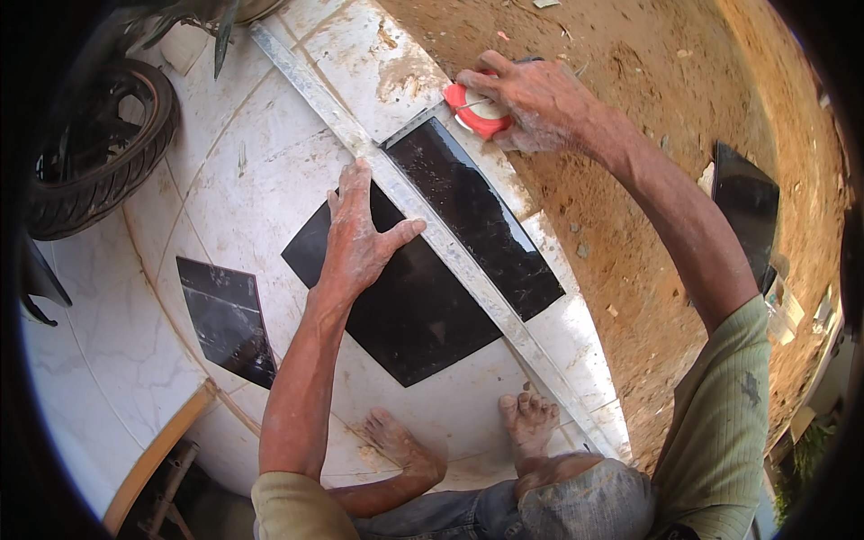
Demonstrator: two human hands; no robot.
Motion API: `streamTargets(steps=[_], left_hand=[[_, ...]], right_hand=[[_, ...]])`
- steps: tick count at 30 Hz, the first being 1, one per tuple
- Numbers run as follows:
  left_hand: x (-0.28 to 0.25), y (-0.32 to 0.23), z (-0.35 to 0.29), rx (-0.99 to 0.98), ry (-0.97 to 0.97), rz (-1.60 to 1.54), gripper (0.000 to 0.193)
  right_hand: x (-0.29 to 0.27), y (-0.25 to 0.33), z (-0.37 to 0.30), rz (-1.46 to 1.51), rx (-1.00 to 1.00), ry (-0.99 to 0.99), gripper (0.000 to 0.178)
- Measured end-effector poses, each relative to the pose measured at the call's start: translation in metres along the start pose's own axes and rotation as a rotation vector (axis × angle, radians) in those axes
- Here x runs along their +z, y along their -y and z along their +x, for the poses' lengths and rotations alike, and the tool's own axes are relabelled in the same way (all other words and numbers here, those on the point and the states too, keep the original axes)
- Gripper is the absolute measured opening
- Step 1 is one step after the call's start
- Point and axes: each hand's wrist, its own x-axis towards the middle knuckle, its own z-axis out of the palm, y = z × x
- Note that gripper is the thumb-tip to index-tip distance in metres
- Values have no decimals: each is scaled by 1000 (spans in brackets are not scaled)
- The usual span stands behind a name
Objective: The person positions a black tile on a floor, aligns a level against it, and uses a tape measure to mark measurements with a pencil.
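My left hand (pixel 353 236) lies with its fingers spread on a black tile (pixel 418 310), fingertips and thumb against a long metal straightedge (pixel 463 261). The straightedge runs diagonally across the white tiled floor. Black surface shows on its other side too, as a dusty, glossy strip (pixel 477 220); whether both sides are one piece I cannot tell. My right hand (pixel 531 99) grips a red and white tape measure (pixel 484 112) at the strip's far end. A short length of its blade (pixel 416 124) reaches along that end toward the straightedge.
A smaller black tile piece (pixel 229 315) lies to the left. A motorcycle wheel (pixel 148 135) stands at the far left. Brown dirt ground (pixel 621 243) borders the floor on the right, with another black piece (pixel 745 202) on it. My bare feet (pixel 529 423) are close to the straightedge's near end.
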Motion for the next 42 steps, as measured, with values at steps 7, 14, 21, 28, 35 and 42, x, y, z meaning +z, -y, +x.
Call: streamTargets(steps=[7, 14, 21, 28, 35, 42], left_hand=[[4, 3, 0, 18, -14, -17, 106], [3, 4, 0, 26, -17, -13, 106], [5, 4, 1, 25, -14, -58, 110], [4, 1, 1, 5, -13, -50, 111], [5, 4, 0, 19, -16, -37, 112], [6, 6, 0, 31, -15, -46, 112]], right_hand=[[5, 0, -2, 12, 6, -42, 86], [-1, 1, -1, 52, 9, -4, 86], [-5, 0, -3, 20, -36, -18, 77], [2, -5, -2, 14, -51, -64, 74], [0, -3, -2, 18, -51, -53, 59], [-1, -2, 0, 28, -4, 39, 89]])
